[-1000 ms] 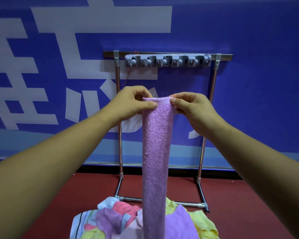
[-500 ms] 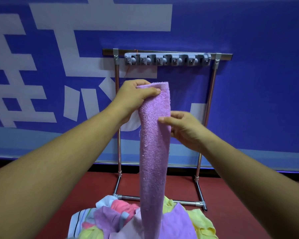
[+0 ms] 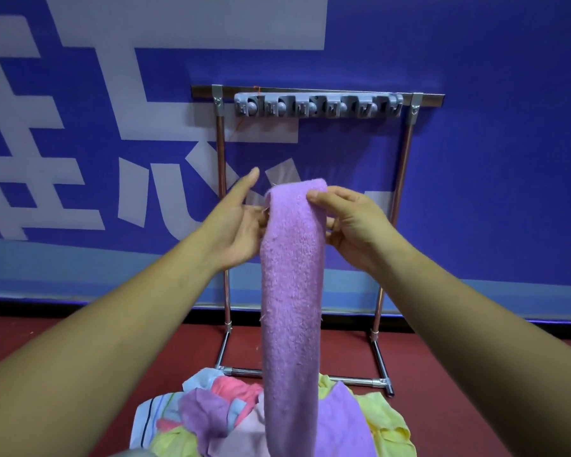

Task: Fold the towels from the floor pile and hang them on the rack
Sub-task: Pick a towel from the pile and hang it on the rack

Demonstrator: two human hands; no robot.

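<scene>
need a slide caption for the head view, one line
A folded purple towel held up by the right hand before the rack, left hand at its edge, towel pile on the floor below.

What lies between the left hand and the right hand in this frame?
The purple towel, hanging as a narrow strip; the right hand pinches its top, and the left hand touches its edge. Head view.

The towel (image 3: 292, 291) hangs between our hands, left hand (image 3: 234, 225) at its 9 o'clock, right hand (image 3: 355, 225) at its 3 o'clock. Behind it at 12 o'clock the rack (image 3: 314, 93) stands before the wall (image 3: 491, 159). At 6 o'clock the pile (image 3: 208, 413) lies on the floor (image 3: 475, 374).
</scene>
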